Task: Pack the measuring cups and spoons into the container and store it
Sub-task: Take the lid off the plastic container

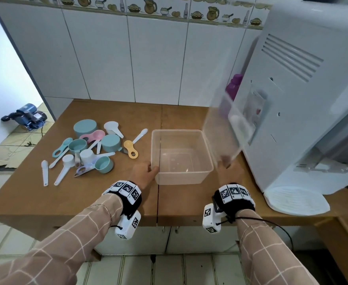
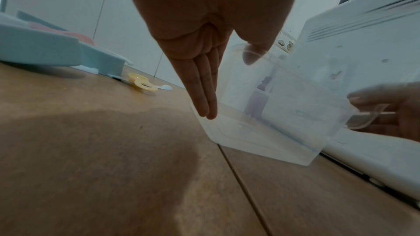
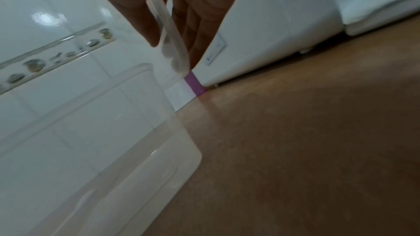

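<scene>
A clear, empty plastic container (image 1: 181,178) (image 2: 272,137) (image 3: 90,132) stands mid-table. My left hand (image 1: 146,173) (image 2: 204,78) grips its near left corner, fingers straight down the outer wall and thumb over the rim. My right hand (image 1: 228,171) (image 3: 181,15) pinches the clear lid (image 1: 222,120) (image 3: 172,42) by its lower edge; the lid stands upright and blurred, right of the container. Several pastel measuring cups and spoons (image 1: 90,147) lie scattered at the left, among them a yellow spoon (image 1: 130,150) (image 2: 141,82) and a teal cup (image 1: 85,127).
A large white appliance (image 1: 302,99) fills the table's right side, with a purple bottle (image 1: 233,87) behind the lid and a white round stack (image 1: 296,200) at its foot. White tiled wall runs behind. A blue pump (image 1: 28,116) sits on the floor, left.
</scene>
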